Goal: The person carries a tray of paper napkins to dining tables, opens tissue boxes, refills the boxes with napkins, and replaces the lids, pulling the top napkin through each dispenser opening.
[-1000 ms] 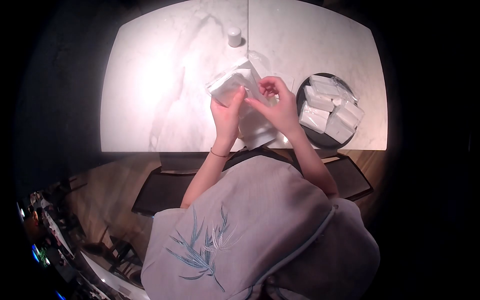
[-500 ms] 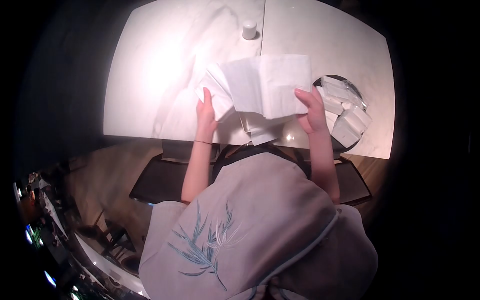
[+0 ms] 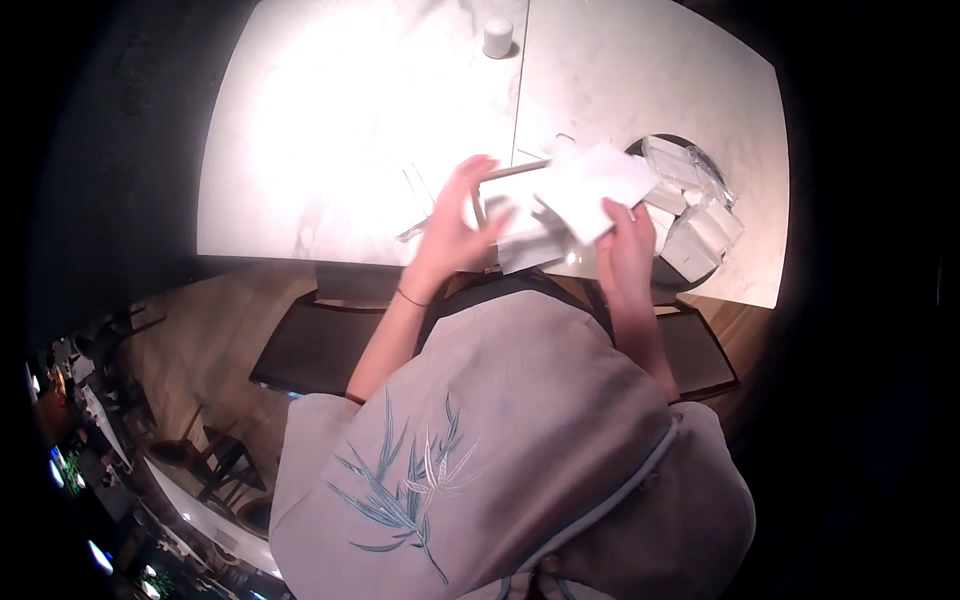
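Note:
A white folded stack of tissues [image 3: 597, 188] is held in my right hand [image 3: 625, 240], its thumb on top of the near edge. My left hand [image 3: 462, 222] has its fingers and thumb apart, with nothing visible between them, beside the left edge of a box or holder [image 3: 482, 205]. That holder lies near the table's front edge, with white sheets at its near side, and the tissues partly cover it. Clear wrapping [image 3: 412, 190] seems to lie left of my left hand, faint in the glare.
On the right, a round dark tray [image 3: 655, 143] carries several plastic-wrapped white packs [image 3: 700, 240]. A small white cylinder [image 3: 497, 37] stands at the back of the marble table [image 3: 640, 75]. Dark chairs [image 3: 325, 345] stand below the front edge.
The white tissues, spread between both hands half a second ago, are now in my right hand only. My left hand has let go and moved right, to the holder.

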Tool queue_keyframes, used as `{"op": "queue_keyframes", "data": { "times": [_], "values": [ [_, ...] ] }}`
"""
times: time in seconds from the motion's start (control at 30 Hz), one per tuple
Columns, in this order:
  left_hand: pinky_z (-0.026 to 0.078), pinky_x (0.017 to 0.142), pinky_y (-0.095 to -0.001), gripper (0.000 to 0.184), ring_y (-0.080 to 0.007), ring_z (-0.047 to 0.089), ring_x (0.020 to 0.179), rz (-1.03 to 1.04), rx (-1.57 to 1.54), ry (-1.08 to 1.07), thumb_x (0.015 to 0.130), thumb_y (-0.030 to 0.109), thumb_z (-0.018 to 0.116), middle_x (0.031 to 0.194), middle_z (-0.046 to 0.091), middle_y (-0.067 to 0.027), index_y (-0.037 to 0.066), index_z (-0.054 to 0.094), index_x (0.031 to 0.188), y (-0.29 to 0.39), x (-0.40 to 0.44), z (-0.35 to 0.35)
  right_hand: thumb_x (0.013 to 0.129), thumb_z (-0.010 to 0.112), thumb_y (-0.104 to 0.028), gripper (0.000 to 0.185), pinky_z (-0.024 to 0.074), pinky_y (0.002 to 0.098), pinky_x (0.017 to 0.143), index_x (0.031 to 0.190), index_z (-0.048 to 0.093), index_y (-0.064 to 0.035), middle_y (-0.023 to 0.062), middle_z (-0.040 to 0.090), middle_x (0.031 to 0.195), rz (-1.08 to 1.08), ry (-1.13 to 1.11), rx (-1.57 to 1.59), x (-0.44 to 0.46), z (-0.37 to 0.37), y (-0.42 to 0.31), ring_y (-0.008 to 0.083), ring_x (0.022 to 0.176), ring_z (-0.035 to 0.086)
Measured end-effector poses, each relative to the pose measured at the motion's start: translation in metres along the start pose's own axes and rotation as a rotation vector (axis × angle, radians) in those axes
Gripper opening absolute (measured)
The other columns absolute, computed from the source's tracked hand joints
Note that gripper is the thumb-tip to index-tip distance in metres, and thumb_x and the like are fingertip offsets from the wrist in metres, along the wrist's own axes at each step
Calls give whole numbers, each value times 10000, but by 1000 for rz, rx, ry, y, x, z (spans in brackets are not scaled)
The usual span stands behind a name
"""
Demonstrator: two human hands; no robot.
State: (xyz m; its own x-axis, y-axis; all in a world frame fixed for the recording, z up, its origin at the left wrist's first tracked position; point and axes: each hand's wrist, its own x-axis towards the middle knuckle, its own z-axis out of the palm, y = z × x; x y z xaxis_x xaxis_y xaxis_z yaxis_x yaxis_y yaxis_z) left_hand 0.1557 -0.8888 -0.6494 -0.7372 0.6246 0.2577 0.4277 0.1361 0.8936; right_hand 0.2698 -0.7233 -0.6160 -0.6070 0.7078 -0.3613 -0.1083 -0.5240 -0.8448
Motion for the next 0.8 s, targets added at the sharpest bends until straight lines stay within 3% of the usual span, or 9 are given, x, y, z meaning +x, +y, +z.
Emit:
{"op": "queue_keyframes", "data": {
  "times": [0.03,0.13,0.23,0.33,0.47,0.53,0.67,0.7,0.8],
  "values": [
    [393,902,-374,684,-289,406,1192,127,189,-157,651,121,702,1309,412,-116,93,422,1274,15,2,4,858,476,6,363,439,330,907,1215,416,38,124,518,1167,-1,-20,-23,-10,9,3,200,1082,511],
    [417,888,-351,625,-301,491,1117,316,172,-193,663,-7,627,1235,499,-136,82,460,1259,27,12,22,873,505,-23,317,440,295,889,1180,443,22,108,539,1144,16,-196,-101,-29,23,3,152,1046,528],
    [477,751,-307,430,-300,612,851,86,-132,-87,720,-68,523,950,634,-118,51,568,1131,22,25,22,892,484,-78,207,417,248,822,1075,512,16,107,587,1053,-125,-238,-192,-23,12,-2,130,974,549],
    [440,652,-245,212,-96,531,704,-448,-425,-280,854,132,571,802,603,-34,-17,595,1003,-10,36,16,907,435,-119,171,402,244,787,987,524,3,112,614,958,-206,-145,-265,-2,-13,-1,152,886,577],
    [422,615,-231,252,-57,488,681,-491,-467,-355,853,189,591,771,562,3,-29,584,980,-42,44,25,878,465,-126,178,415,240,705,988,527,-1,93,617,891,-13,9,-399,35,-70,44,141,801,578],
    [438,673,-223,255,-64,525,749,-538,-432,-278,852,181,615,837,613,-15,-25,603,1002,-62,45,36,861,478,-126,189,416,238,675,994,527,-1,86,615,870,54,67,-539,40,-94,75,135,785,575],
    [448,705,-234,228,-93,545,776,-207,-263,-55,850,121,594,873,618,-38,-7,589,1038,-99,40,57,777,517,-114,240,379,205,626,1002,545,-34,41,594,863,281,-43,-628,40,-108,101,106,783,537],
    [426,854,-319,288,-275,555,935,-229,-138,-47,789,29,527,975,608,-136,38,580,1072,-104,39,57,753,523,-105,252,364,194,619,995,555,-45,25,585,858,434,-117,-593,38,-106,102,98,774,520],
    [418,873,-350,269,-300,519,996,-144,-69,-57,791,30,530,1021,597,-140,43,599,1052,-106,41,50,729,534,-96,203,335,182,600,926,571,-62,0,560,830,441,-178,-565,36,-97,110,86,737,484]
  ]
}}
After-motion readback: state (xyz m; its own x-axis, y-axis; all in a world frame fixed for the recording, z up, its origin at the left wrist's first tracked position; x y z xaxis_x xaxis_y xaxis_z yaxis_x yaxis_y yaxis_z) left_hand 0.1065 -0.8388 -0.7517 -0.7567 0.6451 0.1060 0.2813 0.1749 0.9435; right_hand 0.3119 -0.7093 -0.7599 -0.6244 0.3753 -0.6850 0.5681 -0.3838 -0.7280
